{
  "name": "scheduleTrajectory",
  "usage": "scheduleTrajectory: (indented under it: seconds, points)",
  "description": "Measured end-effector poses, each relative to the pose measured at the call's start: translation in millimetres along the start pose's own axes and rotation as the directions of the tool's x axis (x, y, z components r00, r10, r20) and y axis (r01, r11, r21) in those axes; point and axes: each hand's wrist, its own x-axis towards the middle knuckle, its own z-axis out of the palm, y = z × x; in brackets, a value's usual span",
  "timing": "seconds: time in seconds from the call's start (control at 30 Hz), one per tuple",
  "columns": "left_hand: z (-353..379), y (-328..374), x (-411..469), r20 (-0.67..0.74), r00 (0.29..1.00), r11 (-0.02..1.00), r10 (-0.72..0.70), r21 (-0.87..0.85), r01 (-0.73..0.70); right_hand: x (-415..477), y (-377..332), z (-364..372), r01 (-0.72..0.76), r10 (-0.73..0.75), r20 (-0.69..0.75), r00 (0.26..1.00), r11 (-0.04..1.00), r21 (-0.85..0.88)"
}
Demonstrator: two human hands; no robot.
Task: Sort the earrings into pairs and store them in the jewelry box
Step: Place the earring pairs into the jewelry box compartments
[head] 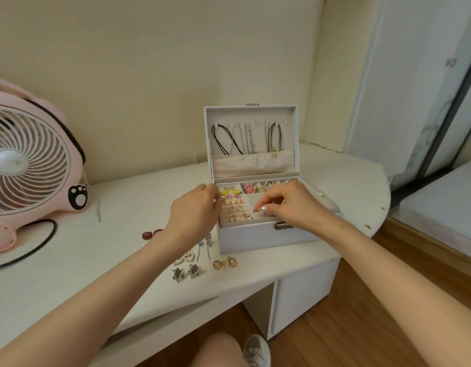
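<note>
- A white jewelry box is seen open on a white desk, its lid stood upright at 12 o'clock, with necklaces hung inside the lid above a beige pocket.
- The left hand is held at the box's 9 o'clock edge, fingers curled inward beside the ring-roll section; whether anything is pinched cannot be told.
- The right hand is laid over the plain front compartment of the tray, its fingers bent and brought together at the tips; a held earring cannot be made out.
- Yellow and pink earrings are stored in the tray's back left compartment, with pink pieces just beside them at 3 o'clock and small gold ones set in the rolls in front.
- Unsorted earrings are left on the desk at the box's 7 o'clock: a star-shaped pair, two gold ball studs, a pearl heart, two long flower drops and red stones, partly hidden by the left forearm.
- A pink fan is placed at the desk's 9 o'clock, its black cord looped in front.
</note>
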Motion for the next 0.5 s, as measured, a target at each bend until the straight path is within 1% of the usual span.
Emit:
scheduleTrajectory:
  seconds: [0.03,0.07,0.13,0.23,0.37,0.43,0.5]
  points:
    - [-1.7,0.0,-2.8,-0.058,0.997,0.998,0.053,-0.04,-0.055,1.6,-0.8,1.8,-0.01,0.01,0.018,1.0,1.0,-0.017]
    - [-2.8,-0.1,-5.4,-0.08,0.992,0.99,0.1,-0.087,-0.107,3.0,-1.4,4.4,-0.021,0.022,0.033,0.999,0.999,-0.03]
    - [-1.6,0.0,-10.1,-0.053,0.985,0.974,0.163,-0.149,-0.17,5.4,-1.9,9.6,-0.036,0.037,0.033,0.999,0.999,-0.038]
    - [4.1,0.6,-16.8,-0.024,0.981,0.971,0.192,-0.143,-0.193,6.5,-0.5,12.6,-0.038,0.038,-0.002,0.999,0.999,-0.015]
    - [9.3,2.0,-23.6,-0.079,0.979,0.971,0.189,-0.136,-0.199,6.2,4.4,16.2,-0.016,0.017,-0.046,0.999,1.0,0.008]
    - [10.7,2.3,-25.4,-0.096,0.976,0.97,0.197,-0.126,-0.208,5.6,6.2,19.2,0.013,-0.015,-0.038,0.999,0.999,-0.034]
    - [12.5,3.1,-26.1,-0.079,0.973,0.969,0.218,-0.102,-0.226,4.9,7.9,22.0,0.044,-0.047,-0.029,0.998,0.995,-0.089]
